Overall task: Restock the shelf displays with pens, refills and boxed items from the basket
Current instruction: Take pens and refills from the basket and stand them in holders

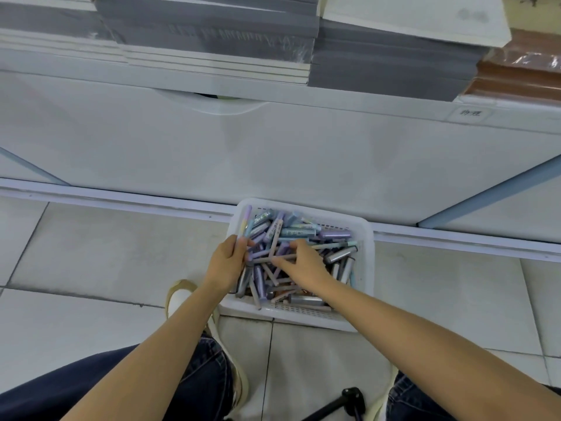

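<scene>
One basket (pixel 368 238) on the floor (pixel 91 253), against the shelf base (pixel 273 153). Pens (pixel 303 233) heaped inside: dozens, uncountable. No refills or boxes made out.

Left hand (pixel 227 262) grips a small bunch (pixel 246 220), two or three pens. Right hand (pixel 303 262) has its fingers curled into the heap; grip not discernible.

Judgement: early stage, most restocking still ahead.

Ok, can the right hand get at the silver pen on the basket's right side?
Probably yes: the silver pen lies on top of the pile, just right of the right hand, with nothing over it.
</scene>
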A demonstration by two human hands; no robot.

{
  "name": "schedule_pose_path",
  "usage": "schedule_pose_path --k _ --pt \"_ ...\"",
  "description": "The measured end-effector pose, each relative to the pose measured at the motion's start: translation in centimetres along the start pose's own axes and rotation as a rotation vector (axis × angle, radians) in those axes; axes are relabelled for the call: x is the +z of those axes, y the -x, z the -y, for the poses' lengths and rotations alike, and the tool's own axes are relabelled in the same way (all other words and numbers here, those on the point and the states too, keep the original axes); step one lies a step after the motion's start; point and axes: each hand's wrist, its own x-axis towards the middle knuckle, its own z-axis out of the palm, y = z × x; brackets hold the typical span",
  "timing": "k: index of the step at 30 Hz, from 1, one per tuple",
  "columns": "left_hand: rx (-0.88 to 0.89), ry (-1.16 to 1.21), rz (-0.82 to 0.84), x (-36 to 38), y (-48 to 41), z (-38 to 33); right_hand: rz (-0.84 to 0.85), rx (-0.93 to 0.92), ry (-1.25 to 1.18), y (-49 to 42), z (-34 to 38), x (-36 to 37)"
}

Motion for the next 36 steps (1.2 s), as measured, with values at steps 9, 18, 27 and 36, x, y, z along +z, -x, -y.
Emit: schedule_pose_path --k 9,18,27,36 --pt "-0.064 -0.010 0.002 -0.9 0.2 1.4 0.048 0.014 -0.092 -1.1 -0.6 -0.4" --pt "-0.059 -0.011 0.013 -0.1 0.3 1.1 0.299 -0.281 0.546 -0.4 -2.0 -4.2" --pt "-0.042 -0.038 0.032 0.3 0.7 1.1 0.295 -0.368 0.878 1.0 -2.3 -0.3" --pt "-0.047 -0.060 0.057 0.6 0.5 1.0 0.490 -0.269 0.683 -0.2 -1.2 -2.8"
